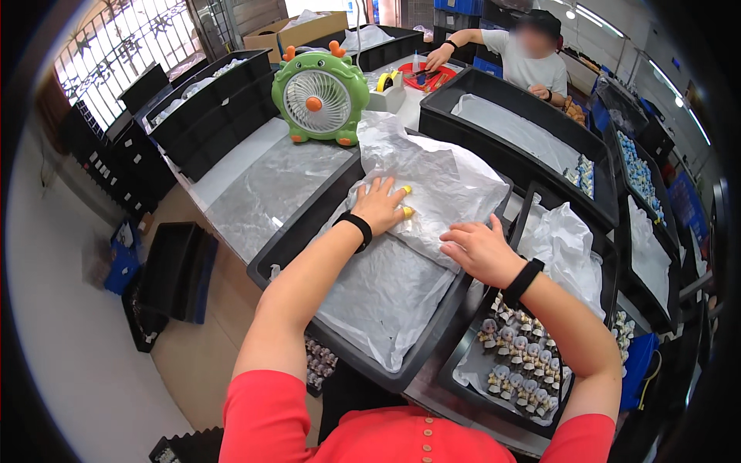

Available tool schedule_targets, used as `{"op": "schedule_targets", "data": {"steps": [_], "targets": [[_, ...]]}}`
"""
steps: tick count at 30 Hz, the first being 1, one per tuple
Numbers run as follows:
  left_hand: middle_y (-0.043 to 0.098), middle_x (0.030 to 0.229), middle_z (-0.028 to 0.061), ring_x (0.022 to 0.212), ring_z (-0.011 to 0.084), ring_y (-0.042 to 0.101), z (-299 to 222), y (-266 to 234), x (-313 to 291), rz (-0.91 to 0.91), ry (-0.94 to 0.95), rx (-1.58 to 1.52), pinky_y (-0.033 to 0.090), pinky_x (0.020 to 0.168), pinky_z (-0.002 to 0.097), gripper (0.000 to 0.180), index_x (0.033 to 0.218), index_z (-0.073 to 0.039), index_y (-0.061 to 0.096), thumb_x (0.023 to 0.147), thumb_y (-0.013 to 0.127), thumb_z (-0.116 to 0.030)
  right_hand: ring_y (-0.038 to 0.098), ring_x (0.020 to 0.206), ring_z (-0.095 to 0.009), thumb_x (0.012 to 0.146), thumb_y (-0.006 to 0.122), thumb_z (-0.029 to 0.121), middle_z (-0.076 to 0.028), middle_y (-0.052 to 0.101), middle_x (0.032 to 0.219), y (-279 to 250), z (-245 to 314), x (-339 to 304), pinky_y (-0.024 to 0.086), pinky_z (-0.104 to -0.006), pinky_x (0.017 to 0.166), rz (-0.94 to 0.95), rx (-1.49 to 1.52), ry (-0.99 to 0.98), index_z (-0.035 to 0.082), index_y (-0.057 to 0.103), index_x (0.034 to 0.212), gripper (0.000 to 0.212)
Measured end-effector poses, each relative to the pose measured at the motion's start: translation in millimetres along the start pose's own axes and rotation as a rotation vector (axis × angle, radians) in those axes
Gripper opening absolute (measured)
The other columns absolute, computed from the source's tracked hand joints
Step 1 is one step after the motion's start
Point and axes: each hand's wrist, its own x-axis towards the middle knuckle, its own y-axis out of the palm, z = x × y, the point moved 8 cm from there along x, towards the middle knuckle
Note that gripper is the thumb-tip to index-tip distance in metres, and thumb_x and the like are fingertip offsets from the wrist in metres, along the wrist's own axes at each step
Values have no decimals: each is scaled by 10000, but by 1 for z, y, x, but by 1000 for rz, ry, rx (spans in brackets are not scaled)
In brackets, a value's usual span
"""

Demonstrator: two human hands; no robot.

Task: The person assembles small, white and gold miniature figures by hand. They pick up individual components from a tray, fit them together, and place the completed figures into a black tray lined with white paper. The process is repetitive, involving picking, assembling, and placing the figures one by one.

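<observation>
My left hand (377, 207) lies with fingers spread on a crumpled white sheet (455, 166), thin like paper or film. Two of its fingertips wear yellow covers. My right hand (480, 248) rests at the sheet's right edge, its fingers stretched out and gripping nothing that I can see. Beneath is a long black tray (266, 251), lined with another pale sheet (386, 301). The crumpled sheet covers the tray's far part and rises over its far rim. Whatever lies under the sheets is hidden.
A green dragon-shaped fan (320, 96) stands beyond my left hand. Rows of small figurines (525, 363) fill a black tray at the near right. Behind it is another sheet-lined tray (559, 243). Across the table, a co-worker (532, 62) reaches toward a red tray (426, 77).
</observation>
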Motion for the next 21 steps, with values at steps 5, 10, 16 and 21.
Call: {"op": "schedule_targets", "data": {"steps": [5, 10, 16, 21], "targets": [[423, 1278, 163, 1186, 309, 384, -8, -26, 0, -94, 25, 7, 325, 933, 452, 569, 1203, -121, 541, 751, 630, -455, 554, 1029, -307, 864, 498, 435, -145, 617, 1027, 7, -40, 18, 239, -620, 937, 157, -103, 334, 53, 501, 1198, 507], [367, 1337, 182, 1246, 353, 320, 5, -21, 6, -76, -67, 76, 282, 1010, 467, 655, 1245, -138, 517, 728, 627, -525, 517, 1051, -302, 842, 520, 443, -153, 641, 978, 4, -59, 24, 267, -541, 908, 55, -217, 375, 46, 470, 1235, 560], [412, 1291, 183, 1224, 366, 357, 13, -10, 19, 125, -164, -44, 293, 1012, 482, 636, 1238, -131, 524, 768, 554, -559, 472, 1108, -275, 831, 537, 451, -102, 629, 1030, 0, -51, 8, 181, -600, 983, 6, -120, 285, 81, 605, 1088, 456], [538, 976, 129, 914, 309, 526, -26, -28, 23, -214, 91, -136, 438, 802, 400, 324, 979, -77, 612, 746, 682, -291, 467, 1133, -271, 816, 612, 353, -89, 611, 1028, -41, -27, -44, 176, -622, 998, -165, 32, 159, 100, 601, 1078, 364]]}}
